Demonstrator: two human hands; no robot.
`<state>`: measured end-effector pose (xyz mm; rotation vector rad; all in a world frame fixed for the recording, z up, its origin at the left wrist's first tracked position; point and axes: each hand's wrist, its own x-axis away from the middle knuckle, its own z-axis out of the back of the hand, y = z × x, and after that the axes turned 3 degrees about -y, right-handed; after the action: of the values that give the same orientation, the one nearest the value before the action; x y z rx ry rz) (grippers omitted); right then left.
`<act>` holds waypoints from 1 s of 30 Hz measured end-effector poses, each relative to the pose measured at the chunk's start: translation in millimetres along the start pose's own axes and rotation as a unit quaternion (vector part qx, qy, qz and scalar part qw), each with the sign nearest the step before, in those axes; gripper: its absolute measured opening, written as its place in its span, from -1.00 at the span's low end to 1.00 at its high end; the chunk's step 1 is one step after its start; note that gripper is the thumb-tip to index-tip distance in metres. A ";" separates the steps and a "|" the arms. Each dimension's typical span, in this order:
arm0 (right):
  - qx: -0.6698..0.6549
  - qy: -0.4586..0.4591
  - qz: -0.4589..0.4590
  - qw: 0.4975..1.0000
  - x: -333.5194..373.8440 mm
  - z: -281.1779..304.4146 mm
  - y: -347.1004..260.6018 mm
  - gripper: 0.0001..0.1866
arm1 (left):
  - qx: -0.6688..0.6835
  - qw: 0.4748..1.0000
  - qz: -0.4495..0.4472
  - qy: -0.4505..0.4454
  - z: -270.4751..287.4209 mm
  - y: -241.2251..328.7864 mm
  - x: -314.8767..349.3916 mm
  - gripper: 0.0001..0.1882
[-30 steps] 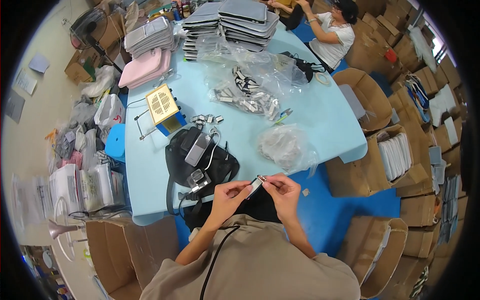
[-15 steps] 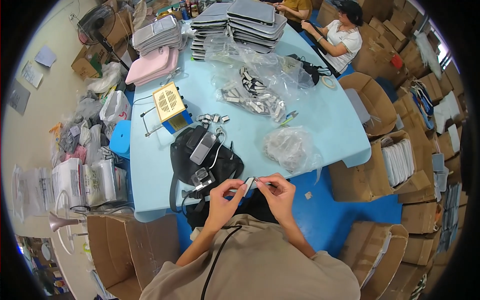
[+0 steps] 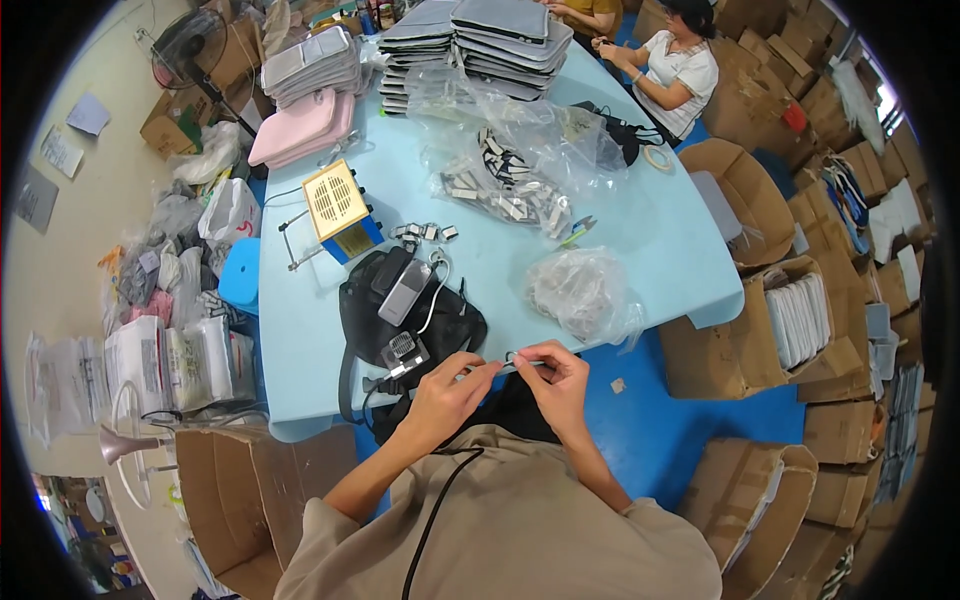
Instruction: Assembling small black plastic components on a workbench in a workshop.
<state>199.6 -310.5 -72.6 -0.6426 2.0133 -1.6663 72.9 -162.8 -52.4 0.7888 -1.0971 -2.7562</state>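
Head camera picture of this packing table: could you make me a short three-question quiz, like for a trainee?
1. True or false: both hands, left hand and right hand, pinch one small strip.
2. What lies just beyond the left hand? A) black bag B) a red bucket C) a laptop
3. Fill in: the crumpled clear plastic bag rests on the light ____ table.

Key: 1 true; 2 A; 3 blue.
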 end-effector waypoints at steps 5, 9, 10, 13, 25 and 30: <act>0.051 0.007 0.031 0.998 -1.6 2.3 -2.6 -0.87 | -0.038 0.999 -0.022 -0.016 -1.8 7.0 -5.8 -0.65; 0.085 0.004 0.047 0.995 -1.1 0.4 -6.2 -0.85 | -0.059 0.998 -0.026 -0.020 -4.6 8.2 -6.0 -0.64; 0.111 0.000 0.063 0.992 -0.4 -0.4 -6.3 -0.86 | -0.054 0.998 -0.015 -0.033 -6.1 8.8 -5.9 -0.65; 0.159 -0.001 0.087 0.983 0.3 -1.2 -7.0 -0.87 | -0.057 0.997 -0.013 -0.041 -10.6 5.6 -5.8 -0.65; 0.141 -0.038 0.079 0.986 -4.9 0.5 -3.0 -0.84 | -0.040 0.999 0.001 0.023 -20.1 3.1 -7.3 -0.59; 0.034 -0.094 0.001 0.995 -10.5 11.0 5.9 -0.79 | 0.062 0.996 0.059 0.024 -18.9 1.8 -3.2 -0.62</act>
<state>214.1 -311.6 -79.9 -0.7437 1.8159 -1.6019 84.7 -175.1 -61.4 0.7721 -1.2730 -2.5802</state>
